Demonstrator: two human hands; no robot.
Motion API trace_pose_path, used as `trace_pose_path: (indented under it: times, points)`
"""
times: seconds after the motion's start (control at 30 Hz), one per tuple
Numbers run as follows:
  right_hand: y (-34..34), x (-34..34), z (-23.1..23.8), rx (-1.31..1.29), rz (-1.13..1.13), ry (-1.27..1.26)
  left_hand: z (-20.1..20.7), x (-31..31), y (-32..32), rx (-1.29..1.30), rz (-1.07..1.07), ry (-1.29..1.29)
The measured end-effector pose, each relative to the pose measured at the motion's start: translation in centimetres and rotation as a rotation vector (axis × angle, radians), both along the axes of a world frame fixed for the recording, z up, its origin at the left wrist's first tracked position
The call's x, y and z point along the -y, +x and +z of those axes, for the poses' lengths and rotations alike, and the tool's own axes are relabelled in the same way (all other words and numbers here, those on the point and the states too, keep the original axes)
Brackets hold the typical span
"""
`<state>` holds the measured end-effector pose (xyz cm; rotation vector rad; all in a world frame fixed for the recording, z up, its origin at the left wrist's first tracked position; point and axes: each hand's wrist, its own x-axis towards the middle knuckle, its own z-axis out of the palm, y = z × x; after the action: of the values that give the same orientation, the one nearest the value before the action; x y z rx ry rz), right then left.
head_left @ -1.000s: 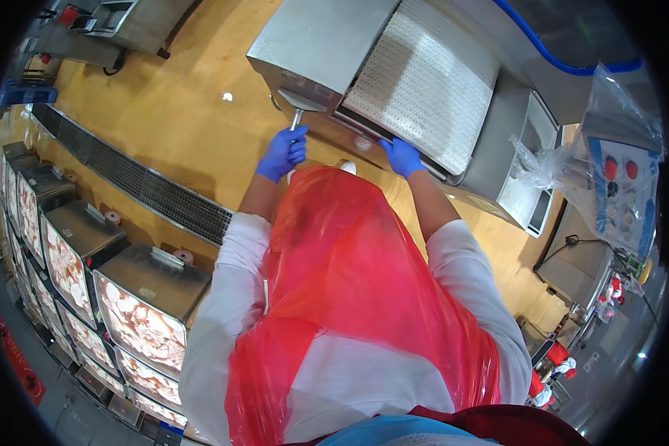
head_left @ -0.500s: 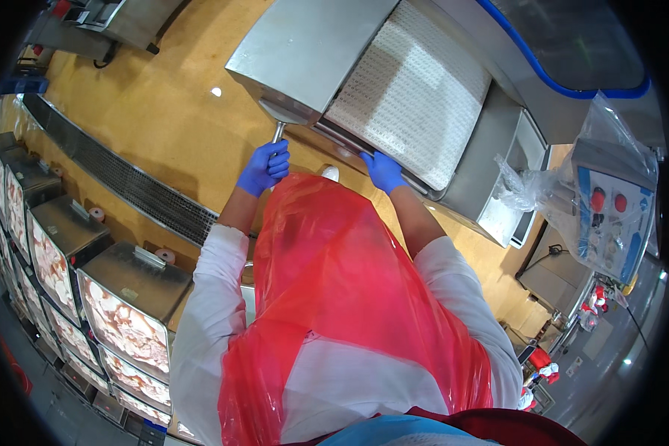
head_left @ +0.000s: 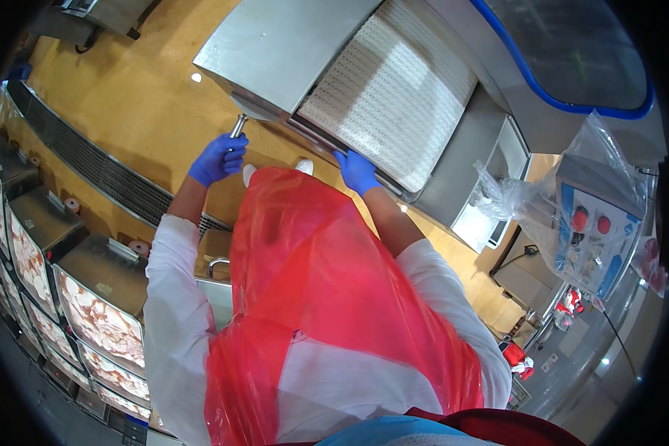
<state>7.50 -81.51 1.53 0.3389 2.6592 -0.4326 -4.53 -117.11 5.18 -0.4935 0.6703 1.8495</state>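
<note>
My left hand [head_left: 218, 159], in a blue glove, is closed round a shiny metal handle [head_left: 238, 125]. The handle's flared end points up toward the lower corner of a steel housing [head_left: 286, 48]; whether it is joined to anything there I cannot tell. My right hand [head_left: 360, 173], gloved in blue too, grips the side rail [head_left: 321, 140] of a conveyor, with part of its fingers hidden at the edge. Beside that hand lies the conveyor's pale, textured belt [head_left: 394, 89], which bears nothing.
Steel bins [head_left: 100, 279] of raw meat are stacked at left, beside a floor drain grate [head_left: 89, 145]. At right hangs a control box [head_left: 598, 227] with red buttons under clear plastic. A steel tray [head_left: 490, 215] adjoins the conveyor. A metal-handled container [head_left: 217, 286] stands by my left arm.
My left hand has moved left and slightly down relative to the machine, still on the handle. The right hand stays at the rail. The whole view has shifted, and both my shoes now show.
</note>
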Motion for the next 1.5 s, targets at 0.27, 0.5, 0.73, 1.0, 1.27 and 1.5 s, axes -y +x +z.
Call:
trace_pose_path:
  times: [0.27, 0.5, 0.73, 1.0, 1.27, 1.5]
  points:
    - [0.9, -0.3, 0.1, -0.037, -0.024, 0.013, -0.7, -1.2, 1.4, 0.018, 0.012, 0.183]
    - [0.7, -0.7, 0.1, -0.065, 0.012, 0.006, 3.0, -0.7, -0.8, -0.681, -0.150, -0.626]
    - [-1.4, 0.4, 3.0, 0.280, -0.035, -0.024, 1.2, -3.9, 1.5, -0.517, -0.059, -0.611]
    - [0.6, 1.1, 2.5, -0.116, 0.020, -0.031, 1.7, -2.8, -0.1, -0.427, -0.130, -0.474]
    - [-8.3, 16.2, 3.1, 0.398, -0.700, -1.966, 4.5, -5.4, 5.1, -1.171, 0.076, -1.508]
    - [-13.1, 22.4, 3.8, 0.605, -0.625, -1.965, 3.2, -3.9, 5.9, -1.243, -0.213, -1.651]
